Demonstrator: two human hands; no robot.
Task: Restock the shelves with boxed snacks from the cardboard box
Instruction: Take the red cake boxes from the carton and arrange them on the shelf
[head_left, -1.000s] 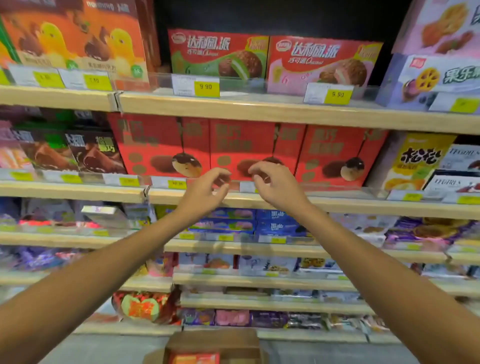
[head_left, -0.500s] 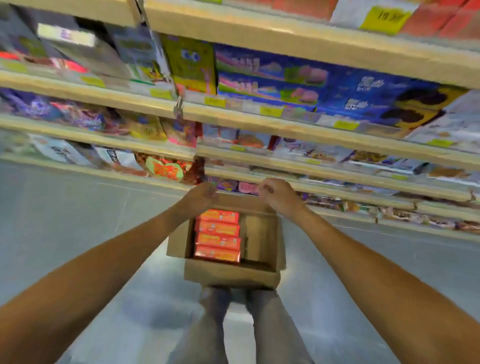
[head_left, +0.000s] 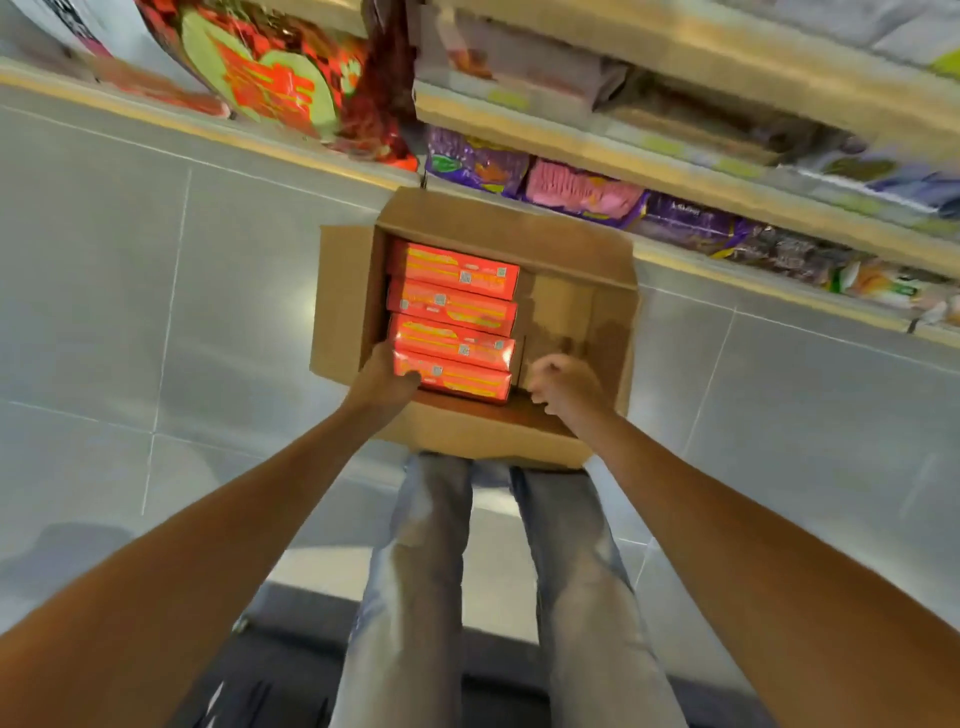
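Lifting the near snack box (head_left: 457, 376) out of the cardboard box (head_left: 519, 223): L on, R not yet.

Four orange snack boxes (head_left: 452, 312) stand on edge, packed face to face in the left half of the cardboard box; the right half is bare. The near one sits against the wall closest to the person. The left hand (head_left: 382, 379) pinches its left end, thumb over the top edge. The right hand (head_left: 563, 387) is curled on nothing, just beside the right end. Best bet imo: get the R fingers down into the free gap at that end, hold both ends, and pull straight up so the neighbour doesn't drag w/ it. Keep it level, then up to the shelves (head_left: 675, 171) right behind. The cardboard box sits on the floor (head_left: 156, 312) in front of the person's legs (head_left: 415, 571).
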